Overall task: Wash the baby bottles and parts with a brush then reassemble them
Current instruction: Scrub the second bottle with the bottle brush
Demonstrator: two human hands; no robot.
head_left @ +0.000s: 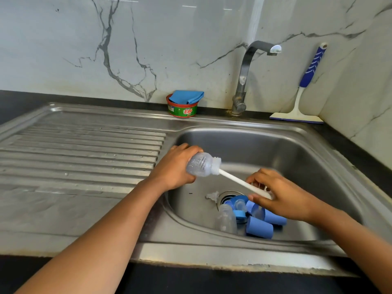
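Leaving drainboard (84, 149) and far half of sink (297, 149) open; crowding near floor with blue caps (259, 228) and a spare bottle (227, 219).

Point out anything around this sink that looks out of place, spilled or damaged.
Nothing spilled or broken. The blue plastic caps, a clear plastic bottle and other parts lie heaped over the round steel drain, partly covering it. The steel sink's front edge looks chipped and crusted.
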